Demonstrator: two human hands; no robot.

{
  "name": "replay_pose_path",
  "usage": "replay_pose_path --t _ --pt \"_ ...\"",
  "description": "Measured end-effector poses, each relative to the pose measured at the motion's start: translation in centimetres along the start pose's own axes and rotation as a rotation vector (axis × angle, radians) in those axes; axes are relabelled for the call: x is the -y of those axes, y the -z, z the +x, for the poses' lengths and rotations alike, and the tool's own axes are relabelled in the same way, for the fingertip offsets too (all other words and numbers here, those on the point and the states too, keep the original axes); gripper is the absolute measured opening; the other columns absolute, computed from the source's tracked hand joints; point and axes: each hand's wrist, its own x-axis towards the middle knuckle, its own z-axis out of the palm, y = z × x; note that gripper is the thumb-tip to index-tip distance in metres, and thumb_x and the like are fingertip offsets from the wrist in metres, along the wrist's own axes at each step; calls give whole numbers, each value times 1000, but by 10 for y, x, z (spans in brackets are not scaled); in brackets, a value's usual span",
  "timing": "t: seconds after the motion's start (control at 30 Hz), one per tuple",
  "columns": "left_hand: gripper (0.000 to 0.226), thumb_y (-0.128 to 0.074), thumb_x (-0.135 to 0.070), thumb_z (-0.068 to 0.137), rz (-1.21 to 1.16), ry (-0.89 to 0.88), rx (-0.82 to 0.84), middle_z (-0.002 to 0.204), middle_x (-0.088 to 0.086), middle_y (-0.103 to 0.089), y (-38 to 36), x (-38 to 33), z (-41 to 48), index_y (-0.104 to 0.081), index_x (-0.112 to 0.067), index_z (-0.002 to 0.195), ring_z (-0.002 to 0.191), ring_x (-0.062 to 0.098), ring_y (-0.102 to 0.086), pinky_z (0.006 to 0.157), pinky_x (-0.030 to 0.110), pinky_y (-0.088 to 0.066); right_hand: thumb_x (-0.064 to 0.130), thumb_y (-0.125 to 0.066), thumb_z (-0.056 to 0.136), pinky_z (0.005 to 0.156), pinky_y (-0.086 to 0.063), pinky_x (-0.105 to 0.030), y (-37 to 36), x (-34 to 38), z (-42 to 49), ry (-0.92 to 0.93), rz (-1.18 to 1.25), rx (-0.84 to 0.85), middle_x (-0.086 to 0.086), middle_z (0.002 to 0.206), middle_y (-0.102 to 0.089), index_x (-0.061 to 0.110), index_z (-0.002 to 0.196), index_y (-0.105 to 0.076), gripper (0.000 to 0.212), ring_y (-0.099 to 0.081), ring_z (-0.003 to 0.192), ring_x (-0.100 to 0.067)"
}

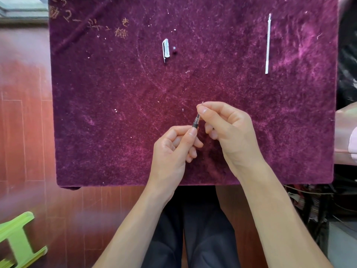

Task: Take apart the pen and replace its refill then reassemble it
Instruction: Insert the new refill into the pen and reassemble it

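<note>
Over the near middle of the purple velvet table point(116, 132), my left hand point(172, 149) pinches the dark pen body point(195, 123) near its front end; most of the barrel is hidden in the palm. My right hand point(228, 128) pinches the pen's thin metal tip, which pokes out above the thumb and forefinger. A clear pen cap point(166, 49) with a clip lies at the far middle, and a small dark end piece point(174, 49) sits just right of it. A long white refill point(268, 44) lies at the far right, pointing away from me.
The velvet cloth carries embroidered characters point(119, 29) at the far left. A green plastic stool point(17, 238) stands on the wooden floor at the lower left. Dark clutter and cables point(345, 200) lie to the right of the table. My legs are below the near table edge.
</note>
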Motion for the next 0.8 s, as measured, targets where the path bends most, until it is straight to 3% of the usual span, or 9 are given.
replay_pose_path --t 0.2,0.8 --pt "14 -62 -23 102 10 -2 -9 77 2 -73 2 1 3 -72 -13 102 60 6 -59 56 18 -49 26 -78 97 63 -49 -13 -5 9 13 14 25 -26 4 89 -81 20 100 -81 8 -59 65 -3" --pt "16 -61 -22 102 33 27 3 76 0 -73 10 -3 2 -74 -15 96 59 5 -56 56 16 -48 32 -81 94 62 -47 -15 5 49 52 127 85 -152 6 84 -79 21 101 -81 13 -52 60 -4"
